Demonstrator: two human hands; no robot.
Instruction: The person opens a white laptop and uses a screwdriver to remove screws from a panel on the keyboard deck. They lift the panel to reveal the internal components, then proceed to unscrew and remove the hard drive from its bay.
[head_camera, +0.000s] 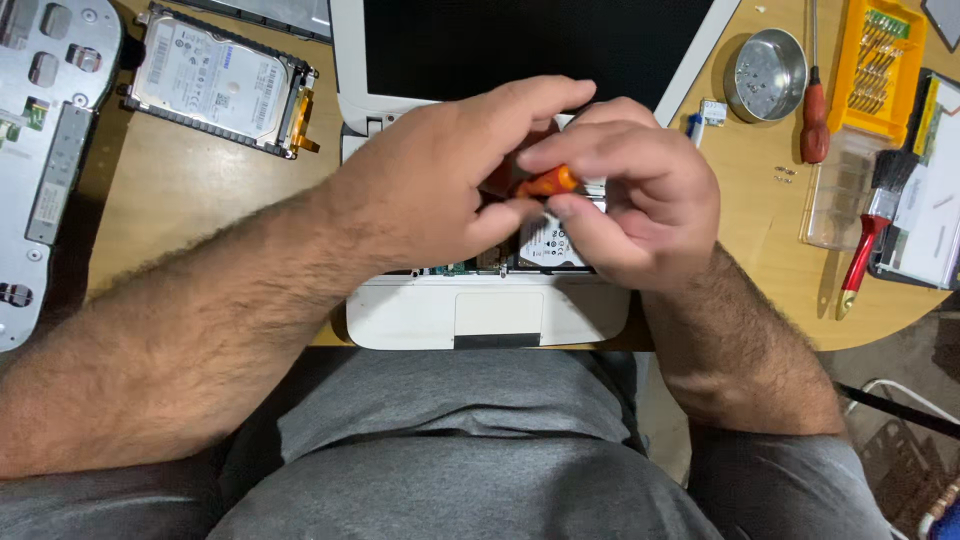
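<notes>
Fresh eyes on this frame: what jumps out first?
Dead centre, the left hand and right hand meet over an opened white laptop, pinching a small orange-handled screwdriver above a silver drive seated inside. A second bare hard drive lies on the wooden table at upper left. At right sit a round metal dish, a red-handled screwdriver and a yellow bit case.

You have two hard drives in view: one loose drive (215, 80) at 10 o'clock, one drive (552, 246) seated in the single white laptop (490, 315) at centre. Count two screwdrivers: one orange-handled (548, 183) between your fingers, one red-handled (815, 115) at 2 o'clock. One metal bowl (765, 75), one yellow bit case (877, 70), one red-handled brush (872, 235) at 3 o'clock
</notes>
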